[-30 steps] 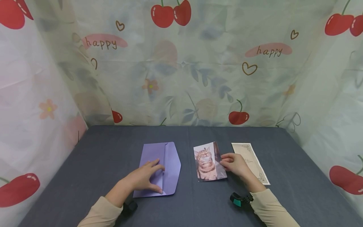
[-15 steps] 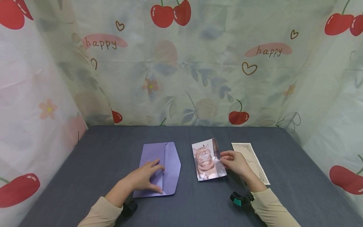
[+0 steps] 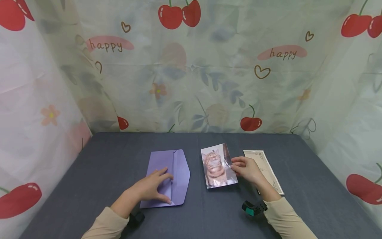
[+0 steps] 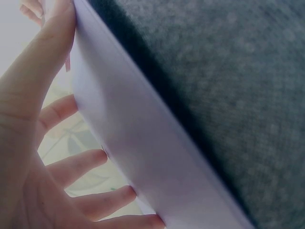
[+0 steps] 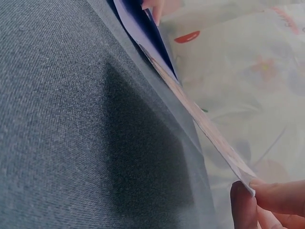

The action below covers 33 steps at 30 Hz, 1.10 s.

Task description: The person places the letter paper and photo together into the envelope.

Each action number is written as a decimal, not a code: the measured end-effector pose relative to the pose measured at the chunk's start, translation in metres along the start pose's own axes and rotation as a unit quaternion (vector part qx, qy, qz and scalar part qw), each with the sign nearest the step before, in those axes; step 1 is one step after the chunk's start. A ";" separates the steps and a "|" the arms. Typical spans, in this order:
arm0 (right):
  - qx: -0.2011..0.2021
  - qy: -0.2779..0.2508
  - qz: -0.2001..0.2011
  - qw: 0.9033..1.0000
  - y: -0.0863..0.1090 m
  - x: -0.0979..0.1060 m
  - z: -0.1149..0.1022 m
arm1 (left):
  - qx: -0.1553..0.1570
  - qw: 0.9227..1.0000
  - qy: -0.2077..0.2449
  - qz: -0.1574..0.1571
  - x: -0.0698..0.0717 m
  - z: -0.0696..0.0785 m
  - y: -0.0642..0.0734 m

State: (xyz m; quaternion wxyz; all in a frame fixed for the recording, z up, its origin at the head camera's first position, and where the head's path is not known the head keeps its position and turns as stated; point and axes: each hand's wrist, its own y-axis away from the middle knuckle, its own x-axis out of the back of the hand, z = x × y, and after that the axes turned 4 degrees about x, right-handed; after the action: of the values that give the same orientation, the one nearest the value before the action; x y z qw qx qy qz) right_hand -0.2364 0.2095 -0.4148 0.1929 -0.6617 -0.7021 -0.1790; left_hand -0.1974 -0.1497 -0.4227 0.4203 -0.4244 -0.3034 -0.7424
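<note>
Head view: the right hand [image 3: 246,170] is pinching the right edge of the cat photo [image 3: 217,166] between thumb and fingers, holding it tilted with that side raised off the grey bench [image 3: 119,156]. The photo is sitting between the purple envelope [image 3: 176,172] on its left and a cream decorated card [image 3: 264,167] lying flat just behind the right hand. The left hand [image 3: 153,187] is resting on the envelope with fingers spread and nearly straight, pressing it flat against the bench; the envelope's flap is lying open toward the photo. From the right wrist, the photo [image 5: 200,119] is showing edge-on, slanting above the bench cloth, with its corner caught between the fingertips [image 5: 279,195]. From the left wrist, the spread fingers [image 4: 76,167] are lying along the pale envelope [image 4: 143,143]. A cherry-printed curtain [image 3: 191,66] is hanging behind the bench.
</note>
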 end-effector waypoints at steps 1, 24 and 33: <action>0.002 0.000 0.000 1.000 0.000 0.000 0.000 | 0.000 1.000 0.000 0.000 0.000 0.000 0.000; 0.019 -0.025 -0.018 0.999 0.002 -0.006 -0.013 | -0.003 1.000 -0.003 0.003 -0.001 0.000 0.000; 0.013 -0.025 -0.028 0.999 0.001 -0.014 -0.014 | -0.007 1.000 -0.003 0.007 -0.001 0.000 -0.001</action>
State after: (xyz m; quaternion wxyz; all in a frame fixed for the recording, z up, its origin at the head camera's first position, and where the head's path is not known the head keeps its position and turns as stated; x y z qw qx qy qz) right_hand -0.2340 0.1902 -0.4101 0.1789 -0.6438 -0.7269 -0.1589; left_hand -0.1974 -0.1486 -0.4239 0.4214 -0.4318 -0.2966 -0.7403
